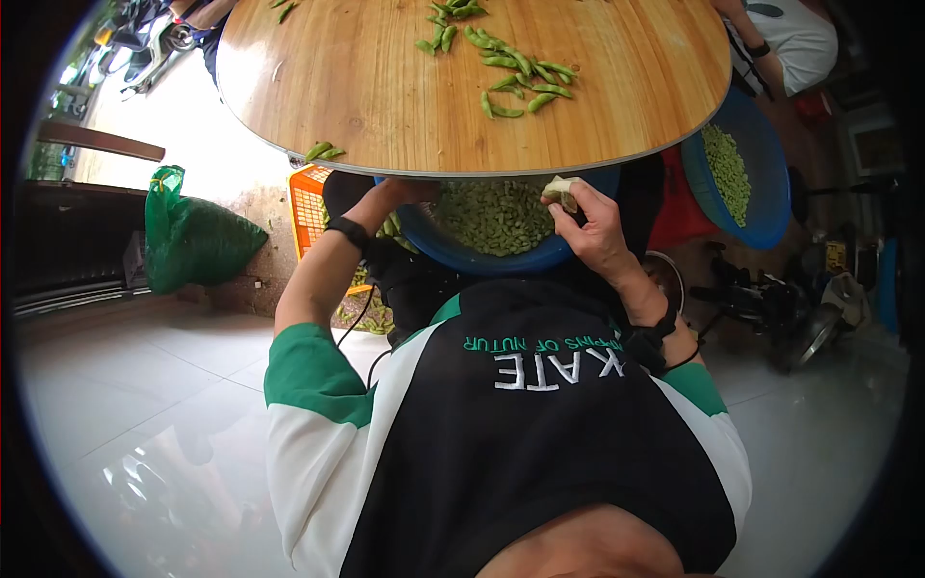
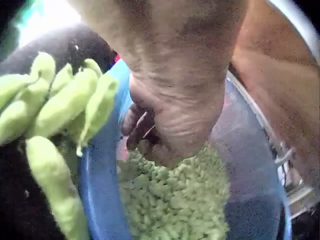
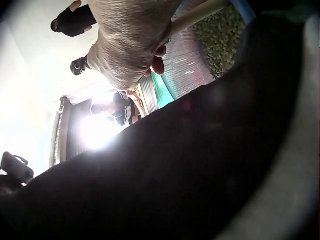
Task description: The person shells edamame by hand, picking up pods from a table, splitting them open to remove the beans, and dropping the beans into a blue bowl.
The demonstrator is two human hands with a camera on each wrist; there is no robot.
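In the head view a blue basin (image 1: 453,258) sits at the person's lap, holding shelled green beans (image 1: 496,214). The left hand (image 1: 409,190) reaches over its left side, partly hidden by the table edge. In the left wrist view that hand (image 2: 175,125) hangs above the beans with fingers curled; whether a pod is in them I cannot tell. At the basin's right rim the right hand (image 1: 595,231) pinches a pale, split-looking bean pod (image 1: 563,198) between thumb and fingers. Unshelled soybean pods (image 2: 65,107) lie left of the basin, beside the left wrist.
A round wooden table (image 1: 385,87) overhangs the basin, with several loose pods (image 1: 520,67) on it. On the left are an orange crate (image 1: 306,207) and a green sack (image 1: 198,241). Another blue basin (image 1: 771,183) of beans stands at right. Other people sit across the table.
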